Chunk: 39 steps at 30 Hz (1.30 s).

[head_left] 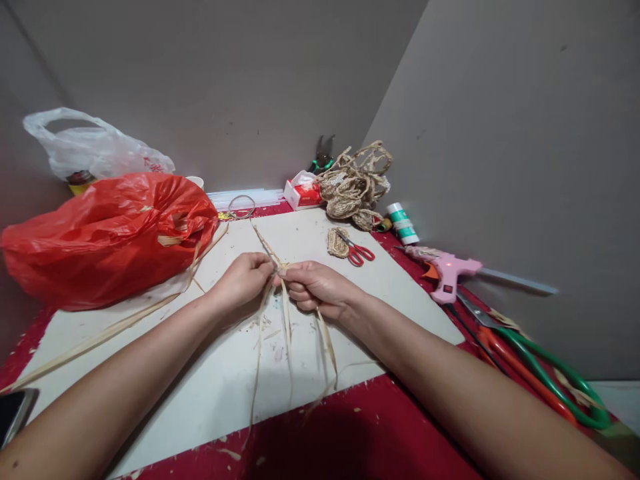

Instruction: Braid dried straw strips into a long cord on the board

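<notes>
My left hand (pixel 246 275) and my right hand (pixel 320 287) meet over the middle of a white board (pixel 210 400), fingertips nearly touching. Both are closed, pinching pale dried-plant strips (pixel 287 313) between thumb and fingers. From the pinch, a thin stalk-like length (pixel 265 240) points away toward the back of the board. Loose strip ends hang toward me, one (pixel 327 343) coming out below my right hand. The exact spot where the strips cross is partly hidden by my fingers.
A red plastic bag (pixel 110 233) lies at left, a long strip (pixel 100 340) beside it. Small red-handled scissors (pixel 357 253) rest by a woven piece (pixel 337 243). Coiled braided cord (pixel 350 187) sits behind. Along the right are a pink glue gun (pixel 450 270) and large shears (pixel 530 363).
</notes>
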{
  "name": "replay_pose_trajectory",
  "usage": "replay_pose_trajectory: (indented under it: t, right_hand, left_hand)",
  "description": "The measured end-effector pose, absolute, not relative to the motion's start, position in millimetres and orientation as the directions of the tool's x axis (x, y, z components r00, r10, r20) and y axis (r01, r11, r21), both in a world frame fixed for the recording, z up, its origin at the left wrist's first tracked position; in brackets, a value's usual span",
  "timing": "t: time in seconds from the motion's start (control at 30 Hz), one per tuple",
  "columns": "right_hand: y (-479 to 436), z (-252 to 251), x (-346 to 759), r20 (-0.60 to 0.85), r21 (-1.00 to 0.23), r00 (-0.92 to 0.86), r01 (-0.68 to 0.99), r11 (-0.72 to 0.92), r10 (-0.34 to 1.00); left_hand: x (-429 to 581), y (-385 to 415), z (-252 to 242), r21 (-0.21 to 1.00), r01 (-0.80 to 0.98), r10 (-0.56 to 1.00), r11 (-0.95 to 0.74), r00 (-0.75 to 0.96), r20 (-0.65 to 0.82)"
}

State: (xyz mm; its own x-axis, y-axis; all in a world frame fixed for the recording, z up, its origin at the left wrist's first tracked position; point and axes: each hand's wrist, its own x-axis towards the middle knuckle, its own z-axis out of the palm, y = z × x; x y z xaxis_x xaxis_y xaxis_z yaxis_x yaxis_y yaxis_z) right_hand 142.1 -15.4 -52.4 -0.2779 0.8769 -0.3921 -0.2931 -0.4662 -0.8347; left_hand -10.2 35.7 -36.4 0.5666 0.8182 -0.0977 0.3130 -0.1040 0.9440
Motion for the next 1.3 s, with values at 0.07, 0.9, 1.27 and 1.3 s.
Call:
replay_pose_trajectory:
  t: [0.07, 0.9, 1.27, 1.3]
  right_hand:
    - [-15.0, -52.1, 143.2, -0.399, -0.835, -0.29, -0.278, -0.475, 0.87]
    - [-21.9, -50.9, 144.5, -0.001, -0.576, -0.173, 0.805, 0.141, 0.985]
    - [-29.6, -33.5, 151.6, -0.021, -0.505, -0.11, 0.859, 0.085, 0.994]
    - [-30.1, -32.7, 151.6, -0.023, -0.528, -0.108, 0.845, 0.08, 0.994]
  left_hand:
    - [-5.6, 32.9, -40.2, 0.966, 0.218, 0.732, 0.14, 0.634, -0.249]
    - [-5.9, 34.6, -38.1, 0.896, 0.411, 0.65, 0.168, 0.637, -0.414]
    - [-3.5, 33.4, -43.1, 0.915, 0.339, 0.711, 0.219, 0.587, -0.387]
    - [-3.7, 33.3, -42.6, 0.916, 0.336, 0.711, 0.219, 0.588, -0.386]
